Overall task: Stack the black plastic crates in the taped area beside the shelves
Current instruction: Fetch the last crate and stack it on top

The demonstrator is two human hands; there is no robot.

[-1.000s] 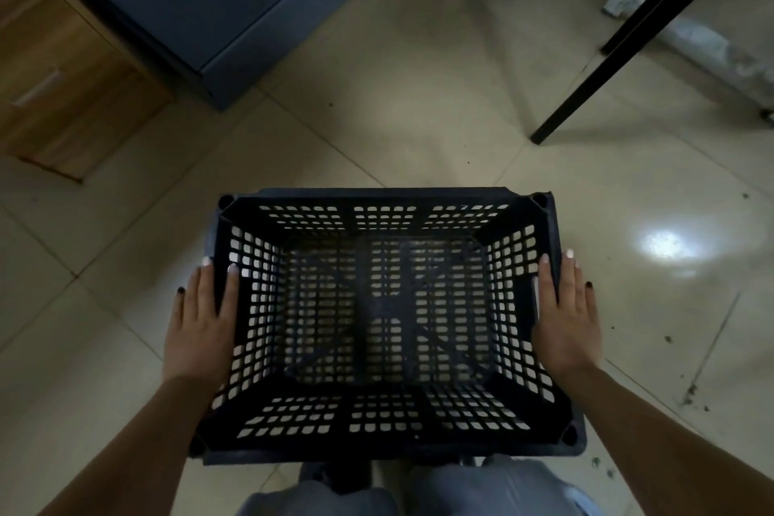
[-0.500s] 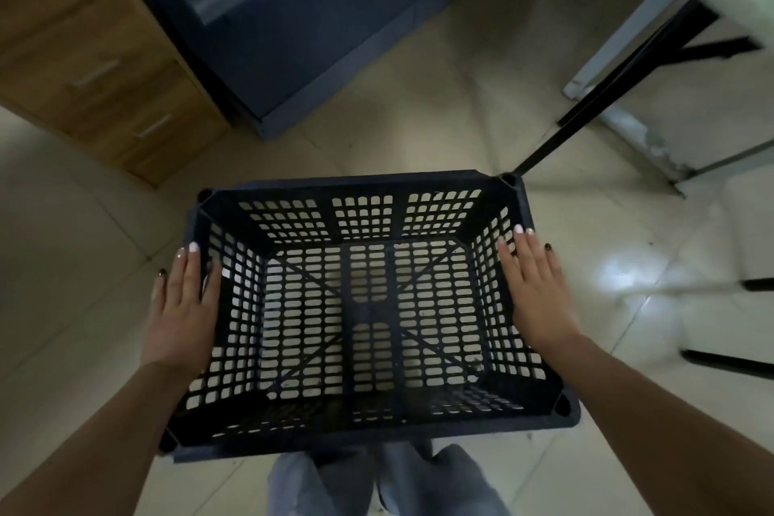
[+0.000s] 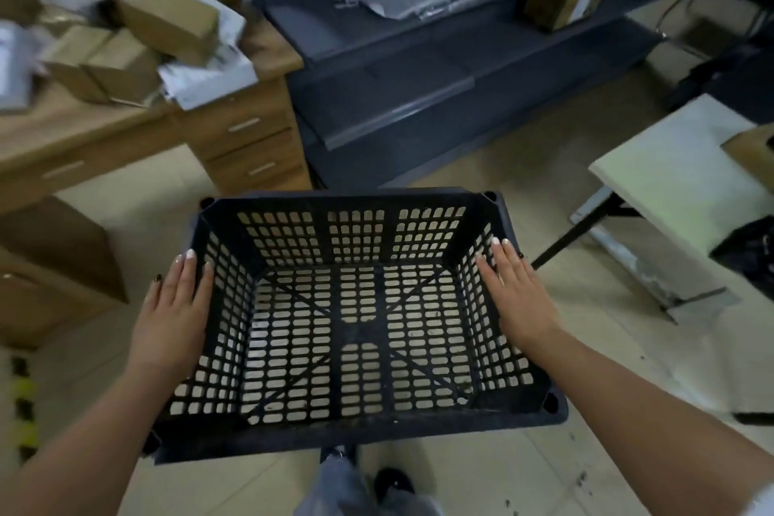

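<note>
You have lifted your view: the shelves now show ahead, while your left hand and right hand press flat, fingers straight, on the black crate, carried onward.

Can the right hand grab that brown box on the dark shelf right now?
Probably not. The right hand is pressed flat against the black crate, carrying it with the left hand, and the brown box sits far back on the shelf.

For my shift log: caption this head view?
Both hands, left and right, carry an empty black crate toward grey shelves.
</note>
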